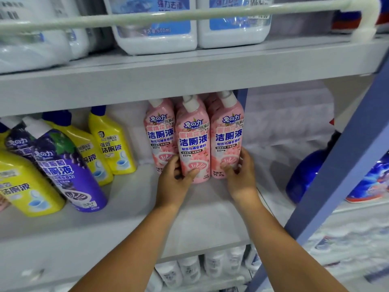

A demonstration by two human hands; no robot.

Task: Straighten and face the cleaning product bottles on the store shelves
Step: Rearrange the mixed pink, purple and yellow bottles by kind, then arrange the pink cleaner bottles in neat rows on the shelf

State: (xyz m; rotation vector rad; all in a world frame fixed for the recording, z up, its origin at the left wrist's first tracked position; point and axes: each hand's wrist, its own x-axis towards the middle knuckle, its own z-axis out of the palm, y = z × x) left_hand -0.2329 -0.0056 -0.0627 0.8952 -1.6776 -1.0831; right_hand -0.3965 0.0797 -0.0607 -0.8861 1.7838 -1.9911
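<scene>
Two bare forearms reach up from the bottom of the view onto the grey middle shelf (126, 218). The left hand (172, 182) wraps the lower part of the middle pink bottle (192, 144), thumb pressed on its front label and fingers curled round its left side. The right hand (240, 175) clasps the base of the right pink bottle (226, 135), fingers across the front and the thumb side against its right edge. Both bottles stand upright on the shelf with labels facing out, touching each other. A third pink bottle (160, 133) stands just behind and to the left, touching the middle one, and more pink bottles show behind this front row.

To the left, well apart from the pink group, a purple bottle (67, 169) and several yellow bottles (113, 144) lean at an angle, their blue and white caps tilted back toward the shelf above. Right of the pink group the shelf is backed by a pale wall, and a blue upright post (336, 165) crosses the view diagonally, with a dark blue bottle (305, 175) beyond it.

On the upper shelf (189, 68), large white jugs (155, 28) with blue labels stand behind a pale rail (168, 14). Below the middle shelf, white bottles (189, 268) are partly seen.
</scene>
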